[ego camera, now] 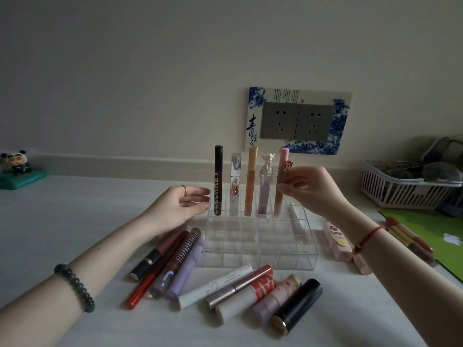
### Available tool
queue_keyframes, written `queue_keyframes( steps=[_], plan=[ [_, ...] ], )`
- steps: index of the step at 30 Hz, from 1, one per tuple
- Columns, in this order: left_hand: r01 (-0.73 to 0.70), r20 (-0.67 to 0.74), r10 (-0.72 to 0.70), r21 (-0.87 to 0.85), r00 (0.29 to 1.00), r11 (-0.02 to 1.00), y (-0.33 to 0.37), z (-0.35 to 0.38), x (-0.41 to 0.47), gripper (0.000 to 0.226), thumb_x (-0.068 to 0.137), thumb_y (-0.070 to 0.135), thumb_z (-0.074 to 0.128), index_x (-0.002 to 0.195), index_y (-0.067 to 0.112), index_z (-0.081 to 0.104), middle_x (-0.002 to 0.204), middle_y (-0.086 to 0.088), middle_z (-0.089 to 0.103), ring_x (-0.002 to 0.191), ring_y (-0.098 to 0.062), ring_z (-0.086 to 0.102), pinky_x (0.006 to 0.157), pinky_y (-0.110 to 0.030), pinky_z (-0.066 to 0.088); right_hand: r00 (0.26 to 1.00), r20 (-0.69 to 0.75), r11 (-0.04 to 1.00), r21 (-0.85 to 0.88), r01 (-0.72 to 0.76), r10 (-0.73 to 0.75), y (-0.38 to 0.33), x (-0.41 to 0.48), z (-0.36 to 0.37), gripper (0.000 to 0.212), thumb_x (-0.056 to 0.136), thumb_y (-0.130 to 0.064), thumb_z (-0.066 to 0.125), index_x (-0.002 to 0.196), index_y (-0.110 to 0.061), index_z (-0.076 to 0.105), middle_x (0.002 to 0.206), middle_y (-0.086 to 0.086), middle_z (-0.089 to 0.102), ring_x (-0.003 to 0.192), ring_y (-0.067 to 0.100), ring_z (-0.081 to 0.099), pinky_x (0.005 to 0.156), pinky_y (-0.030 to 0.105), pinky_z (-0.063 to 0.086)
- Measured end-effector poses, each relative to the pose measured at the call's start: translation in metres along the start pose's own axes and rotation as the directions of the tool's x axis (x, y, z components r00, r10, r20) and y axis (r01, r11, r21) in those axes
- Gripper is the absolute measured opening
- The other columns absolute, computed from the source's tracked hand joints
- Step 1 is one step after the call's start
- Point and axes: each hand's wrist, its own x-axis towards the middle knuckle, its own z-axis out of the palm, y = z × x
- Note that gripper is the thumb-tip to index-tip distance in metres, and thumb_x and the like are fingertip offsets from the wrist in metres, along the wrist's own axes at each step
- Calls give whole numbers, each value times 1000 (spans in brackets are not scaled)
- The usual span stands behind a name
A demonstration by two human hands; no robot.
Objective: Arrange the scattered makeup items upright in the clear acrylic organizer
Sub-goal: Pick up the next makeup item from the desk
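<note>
The clear acrylic organizer stands mid-table. Its back row holds a black mascara, a silver gloss, an orange tube and a lilac tube with a white figurine cap, all upright. My right hand pinches a pink tube with a cartoon charm, which stands upright in the back row's fifth cell. A pale tube leans inside the right column. My left hand rests with fingers out against the organizer's left wall. Several tubes lie flat at the left and in front.
Pink boxed items lie right of the organizer, with pencils on a green mat. A white basket sits at the far right, a panda figurine at the far left, and wall sockets are behind.
</note>
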Motion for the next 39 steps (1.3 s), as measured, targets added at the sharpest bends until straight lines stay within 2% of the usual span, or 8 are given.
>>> queue_keyframes(
  steps=[8, 15, 21, 26, 30, 35, 37, 39],
  plan=[
    [-8, -1, 8, 10, 1000, 1000, 5, -1, -2, 24, 80, 4, 62, 91, 25, 57, 89, 5, 64, 52, 10, 58, 41, -2, 36, 1000, 25, 1000, -13, 1, -1, -1, -1, 0, 17, 71, -7, 70, 83, -19, 68, 76, -8, 66, 73, 8, 64, 71, 18, 51],
    [-6, 1, 6, 34, 1000, 999, 5, -2, -2, 26, 79, 7, 64, 88, 31, 57, 90, 8, 64, 65, 10, 61, 46, -3, 40, 999, 41, 999, -33, 2, -1, 0, -2, 0, 19, 71, -7, 70, 88, -14, 68, 78, -4, 67, 73, 7, 63, 65, 14, 50],
    [18, 6, -19, 70, 1000, 997, 3, -3, -2, 26, 79, 12, 65, 101, 24, 60, 92, 10, 64, 71, 10, 61, 55, -4, 44, 999, 41, 998, -56, 10, -8, 2, -2, 0, 20, 69, -7, 71, 88, -13, 68, 81, 1, 69, 74, 9, 64, 66, 14, 50],
    [15, 0, -15, 61, 1000, 998, 5, -3, -2, 24, 80, 9, 64, 95, 26, 59, 93, 5, 65, 60, 9, 59, 45, -3, 40, 997, 74, 996, -89, 9, -2, 2, 0, -5, 24, 68, -10, 73, 90, -14, 68, 85, 1, 70, 77, 12, 64, 71, 19, 52],
    [16, -2, -15, 45, 1000, 999, 7, -3, -2, 27, 81, 3, 61, 105, 12, 57, 96, -5, 64, 40, 9, 52, 40, -1, 35, 996, 87, 994, -106, -13, 23, -6, -1, -30, 36, 70, -15, 71, 104, -14, 61, 90, -1, 65, 79, 7, 61, 72, 16, 51],
    [9, 12, -10, 80, 1000, 997, 12, -3, -3, 23, 80, 7, 62, 92, 27, 57, 84, 13, 66, 60, 12, 61, 52, -2, 44, 998, -46, 997, -67, 34, -37, -24, -9, -73, 34, 71, -20, 70, 104, -20, 62, 86, -9, 65, 77, 0, 62, 67, 2, 48],
    [10, 4, -10, 88, 1000, 996, 11, -3, -5, 24, 80, 7, 62, 87, 30, 57, 67, 21, 69, 62, 13, 61, 58, -1, 45, 995, -78, 996, -80, 49, -56, -28, -15, -86, 33, 71, -22, 70, 103, -21, 62, 85, -11, 65, 74, -1, 63, 68, 1, 47],
    [14, 1, -14, 78, 1000, 997, 10, -2, -5, 25, 79, 5, 62, 87, 28, 57, 63, 24, 68, 61, 12, 62, 59, -1, 46, 994, -89, 993, -110, 53, -63, -26, -22, -96, 30, 71, -22, 70, 100, -23, 63, 83, -13, 65, 68, -2, 63, 66, 1, 46]
  ],
)
